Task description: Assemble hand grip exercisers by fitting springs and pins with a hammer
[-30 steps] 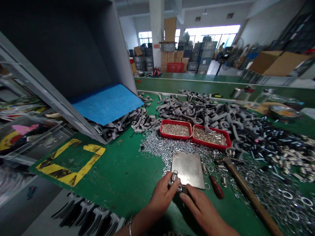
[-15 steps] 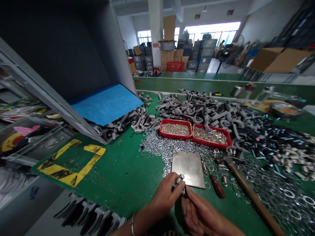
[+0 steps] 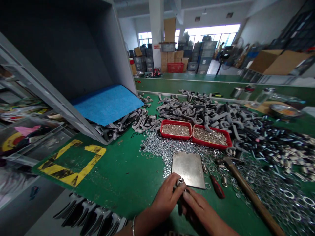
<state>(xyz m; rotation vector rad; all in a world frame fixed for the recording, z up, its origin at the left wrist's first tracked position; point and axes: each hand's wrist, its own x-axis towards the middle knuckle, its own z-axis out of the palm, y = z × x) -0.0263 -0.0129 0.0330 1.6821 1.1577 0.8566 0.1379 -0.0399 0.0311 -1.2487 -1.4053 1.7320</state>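
My left hand (image 3: 167, 191) is closed round a small shiny metal part (image 3: 180, 181) with a round, ring-like end facing up. My right hand (image 3: 197, 204) presses against it from the right, thumb and fingers closed about the lower end, which is mostly hidden. Both hands are just off the near edge of a square steel plate (image 3: 188, 168) lying on the green table (image 3: 118, 177). Beyond the plate, loose small metal rings (image 3: 157, 144) are spread around two red trays (image 3: 176, 131) full of tiny metal pieces.
A red-handled screwdriver (image 3: 217, 187) and a wooden-handled hammer (image 3: 248, 190) lie right of the plate. Grey and black handle parts (image 3: 192, 106) are heaped behind the trays. At left, a tipped grey bin (image 3: 120, 49) holds a blue sheet (image 3: 108, 104). Larger rings (image 3: 289, 194) cover the right side.
My right hand has shifted slightly and its fingers have curled further under the metal part. The part's round end has turned more upward in my left hand.
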